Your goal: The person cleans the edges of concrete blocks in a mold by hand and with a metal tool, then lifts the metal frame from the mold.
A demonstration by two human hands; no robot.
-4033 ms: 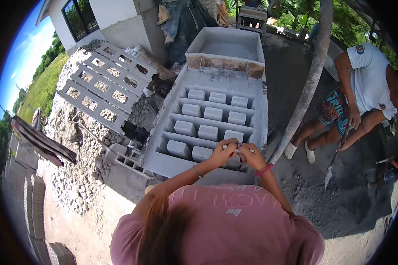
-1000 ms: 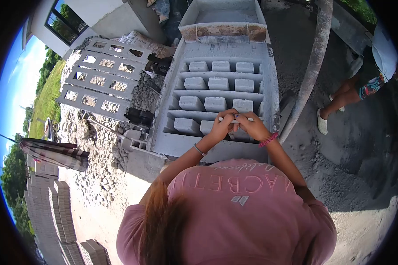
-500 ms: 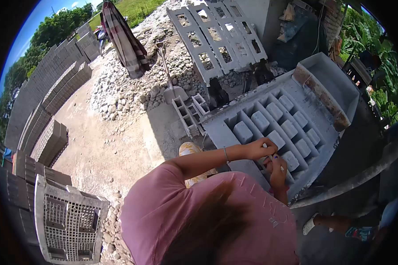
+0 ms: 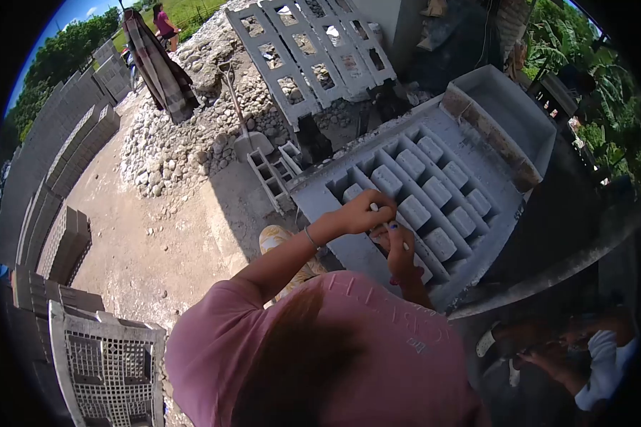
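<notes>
My left hand (image 4: pixel 367 212), a band on its wrist, is closed around a pale, thin bar (image 4: pixel 374 207). Just below it, my right hand (image 4: pixel 399 250) is closed too, and a pale end shows between its fingers. Whether both ends belong to one bar is hidden by the fingers. Both hands are over the near left side of a grey block mould (image 4: pixel 320 203). Rows of pale rectangular cores (image 4: pixel 414 211) stand in it between long slots. One core (image 4: pixel 352 192) is partly covered by my left hand.
A rusty-edged tray (image 4: pixel 506 107) sits at the mould's far right end. Behind stands a slotted grey frame (image 4: pixel 303 53). A shovel (image 4: pixel 243 139) leans on a stone pile (image 4: pixel 149 156). Block stacks (image 4: pixel 68 242) line the left. Another person's arms (image 4: pixel 555 359) are at lower right.
Both my hands have moved left along the mould, still closed. The view has shifted too. The other person's arms at lower right now show, and a distant person appears at the top left.
</notes>
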